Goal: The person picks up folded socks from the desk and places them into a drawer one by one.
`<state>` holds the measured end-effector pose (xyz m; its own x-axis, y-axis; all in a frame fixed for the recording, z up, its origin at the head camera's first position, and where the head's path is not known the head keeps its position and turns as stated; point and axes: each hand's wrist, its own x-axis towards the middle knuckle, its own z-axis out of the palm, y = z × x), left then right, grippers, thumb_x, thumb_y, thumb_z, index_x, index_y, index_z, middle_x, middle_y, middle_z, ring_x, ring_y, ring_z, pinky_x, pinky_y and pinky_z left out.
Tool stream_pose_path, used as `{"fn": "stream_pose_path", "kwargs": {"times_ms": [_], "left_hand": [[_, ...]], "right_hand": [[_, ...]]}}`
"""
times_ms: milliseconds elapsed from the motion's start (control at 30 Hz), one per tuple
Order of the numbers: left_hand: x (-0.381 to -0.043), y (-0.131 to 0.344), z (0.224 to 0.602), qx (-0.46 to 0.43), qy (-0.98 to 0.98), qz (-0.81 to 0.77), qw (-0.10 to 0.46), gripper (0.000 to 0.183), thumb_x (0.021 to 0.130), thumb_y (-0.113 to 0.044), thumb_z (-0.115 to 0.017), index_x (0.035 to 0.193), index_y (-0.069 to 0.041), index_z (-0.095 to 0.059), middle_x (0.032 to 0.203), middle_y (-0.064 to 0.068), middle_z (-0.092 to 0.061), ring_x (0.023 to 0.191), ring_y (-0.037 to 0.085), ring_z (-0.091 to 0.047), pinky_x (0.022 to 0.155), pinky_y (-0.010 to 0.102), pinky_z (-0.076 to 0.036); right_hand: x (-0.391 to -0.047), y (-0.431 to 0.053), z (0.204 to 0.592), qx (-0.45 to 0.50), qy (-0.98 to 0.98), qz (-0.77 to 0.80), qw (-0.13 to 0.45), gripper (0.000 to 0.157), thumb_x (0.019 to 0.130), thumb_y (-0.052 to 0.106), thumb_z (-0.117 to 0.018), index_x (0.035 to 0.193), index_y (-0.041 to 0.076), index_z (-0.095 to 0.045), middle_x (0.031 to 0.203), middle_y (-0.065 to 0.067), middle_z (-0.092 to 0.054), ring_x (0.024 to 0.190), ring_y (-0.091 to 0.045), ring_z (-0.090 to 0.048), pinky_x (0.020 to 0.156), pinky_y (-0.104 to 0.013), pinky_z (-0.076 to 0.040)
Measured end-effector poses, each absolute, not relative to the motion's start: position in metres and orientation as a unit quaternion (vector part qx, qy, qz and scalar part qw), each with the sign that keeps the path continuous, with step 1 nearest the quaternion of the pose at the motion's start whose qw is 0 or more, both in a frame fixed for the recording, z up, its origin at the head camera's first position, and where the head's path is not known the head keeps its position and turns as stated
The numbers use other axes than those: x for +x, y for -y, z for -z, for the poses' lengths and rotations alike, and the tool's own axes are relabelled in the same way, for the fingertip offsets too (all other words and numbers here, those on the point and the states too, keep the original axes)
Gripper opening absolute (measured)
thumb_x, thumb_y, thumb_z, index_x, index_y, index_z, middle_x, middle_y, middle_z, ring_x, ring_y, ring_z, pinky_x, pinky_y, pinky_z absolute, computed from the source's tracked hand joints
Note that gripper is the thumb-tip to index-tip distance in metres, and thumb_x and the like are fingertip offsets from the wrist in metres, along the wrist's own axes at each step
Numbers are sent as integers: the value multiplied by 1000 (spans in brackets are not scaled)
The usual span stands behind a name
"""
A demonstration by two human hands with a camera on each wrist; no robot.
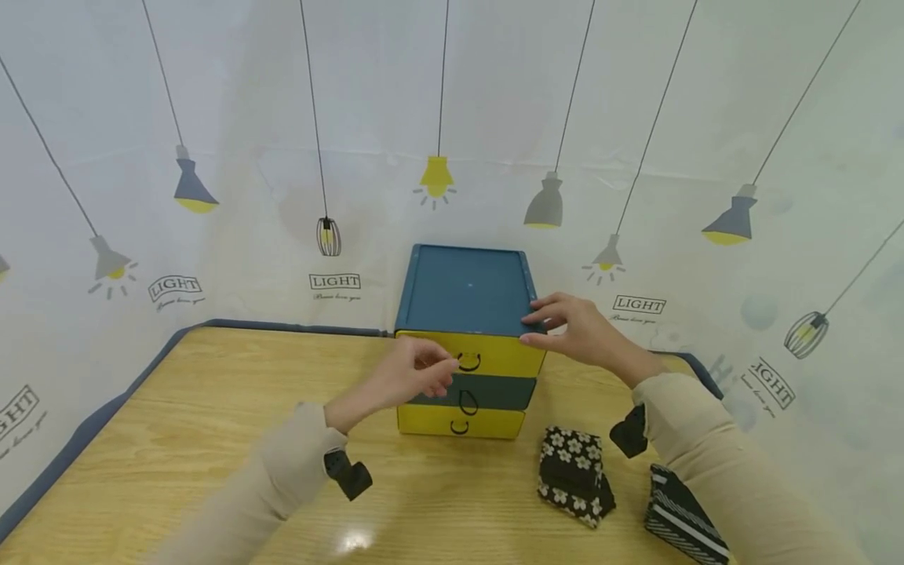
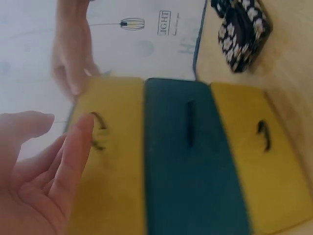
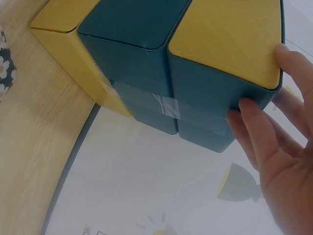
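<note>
Backdrop: lamp-print sheet (image 1: 381, 188) behind a wood-grain counter (image 1: 212, 424).
Drawer unit (image 1: 466, 290): 3 drawers tall, on the counter near the sheet.
Left hand (image 1: 417, 369): fingers loosely bent, holding nothing, right by the top loop handle (image 1: 469, 362); can't tell if they touch.
Right hand (image 1: 582, 329): relaxed fingers resting on the unit's side and front edge.
Risk: imo a hard tug with that light brace could slide or tip it, maybe strain the side tape (image 3: 169, 106).
</note>
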<state>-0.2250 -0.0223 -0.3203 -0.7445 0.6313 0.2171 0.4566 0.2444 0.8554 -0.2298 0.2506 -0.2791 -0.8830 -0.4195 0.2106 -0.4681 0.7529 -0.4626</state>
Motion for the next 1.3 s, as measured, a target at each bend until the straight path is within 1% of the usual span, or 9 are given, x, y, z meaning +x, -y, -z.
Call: {"fn": "stream_pose_path", "kwargs": {"times_ms": [167,267,433,667,900,1000,1133,1233,1300], "left_hand": [[-232,35,291,368,-826,-420,-70,20,88,-19,-59,99,-5,-66,90,5,-64,79,15,-59,66,31,-52],[-242,43,282,354,-849,-381,-95,23,86,-21,-62,104,-6,-66,106,9,-57,98,23,-52,80,39,-47],[-255,56,283,332,-873,-354,-41,34,85,-21,-63,117,-7,-61,127,23,-34,116,36,-30,91,54,-33],[-264,59,286,323,-871,-369,26,35,86,-27,-62,116,-8,-62,126,16,-47,112,35,-46,92,49,-39],[-269,65,287,284,-849,-431,117,37,86,-26,-62,119,-12,-59,134,10,-42,116,32,-46,86,41,-47],[-270,67,287,287,-832,-454,141,39,85,-25,-63,121,-10,-58,133,12,-42,113,32,-49,82,37,-50],[-272,67,286,289,-823,-465,150,40,85,-25,-64,120,-9,-58,132,11,-44,111,31,-51,81,35,-50],[-273,66,286,287,-819,-472,156,39,84,-25,-64,120,-9,-59,131,11,-44,108,29,-53,80,35,-51],[-274,65,286,284,-816,-477,163,39,84,-24,-64,120,-9,-58,131,11,-45,107,29,-54,81,37,-50]], "right_hand": [[-231,-251,278,235,936,-259,49,34,82,19,-67,110,0,-64,125,-21,-47,96,-34,-57,77,-41,-51],[-232,-251,278,234,936,-260,47,34,82,19,-66,110,0,-64,125,-21,-47,96,-34,-56,78,-41,-51],[-232,-250,279,230,936,-262,44,35,82,20,-66,110,0,-64,126,-21,-46,96,-33,-56,77,-40,-51],[-231,-249,284,231,934,-267,56,35,83,21,-66,110,1,-64,126,-21,-47,97,-33,-56,76,-40,-51],[-222,-251,292,230,928,-279,93,38,85,22,-63,117,2,-60,127,-18,-48,100,-30,-57,78,-42,-50],[-209,-253,292,212,911,-322,146,33,86,16,-62,115,0,-60,116,-18,-56,94,-28,-60,76,-38,-52],[-187,-254,296,188,876,-387,217,19,86,8,-61,102,0,-65,94,-14,-64,83,-16,-62,72,-24,-52],[-174,-250,314,177,858,-433,211,13,86,7,-60,96,1,-67,88,-10,-66,77,-6,-61,69,-18,-51],[-170,-243,332,170,849,-470,173,14,86,9,-60,95,-1,-66,87,-11,-66,76,-7,-61,69,-21,-52]]}}
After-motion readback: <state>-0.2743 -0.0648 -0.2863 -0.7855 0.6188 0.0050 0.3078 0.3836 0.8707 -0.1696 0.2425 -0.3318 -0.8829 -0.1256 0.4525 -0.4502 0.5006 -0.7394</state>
